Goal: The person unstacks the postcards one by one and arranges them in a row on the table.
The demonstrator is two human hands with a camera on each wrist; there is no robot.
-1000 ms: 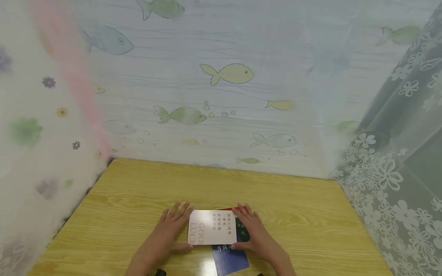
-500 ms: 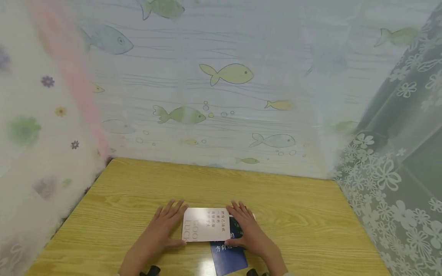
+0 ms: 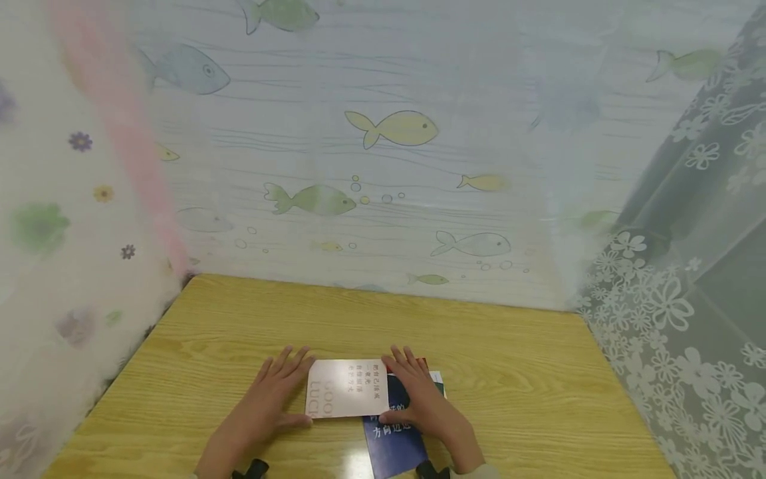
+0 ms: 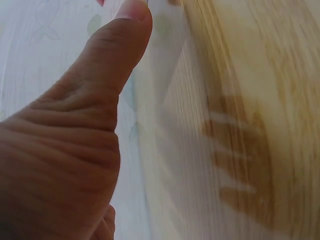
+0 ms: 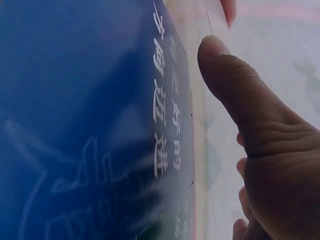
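A white card (image 3: 347, 389) printed with "GOOD LUCK" and Chinese characters is in the head view, spread between both hands. My left hand (image 3: 269, 399) holds its left side, index finger at the far corner and thumb at the near one. Likewise my right hand (image 3: 421, 399) holds the right side by its corners. The right wrist view has the right thumb (image 5: 245, 85) touching the card's edge (image 5: 215, 12), above a blue card (image 5: 75, 90). In the left wrist view the left thumb (image 4: 112, 60) stands over the tabletop; the white card is hard to make out there.
Under the right hand lie overlapping cards: the blue card (image 3: 395, 452) nearest, a red one (image 3: 423, 364) and a white-edged one (image 3: 437, 377) behind. The wooden table (image 3: 509, 359) meets a fish-patterned curtain (image 3: 383, 219) at the back. Lace curtain (image 3: 670, 313) hangs at the right.
Both hands have shifted left with the white card between them. More of the blue card and the other cards beneath now shows at the right.
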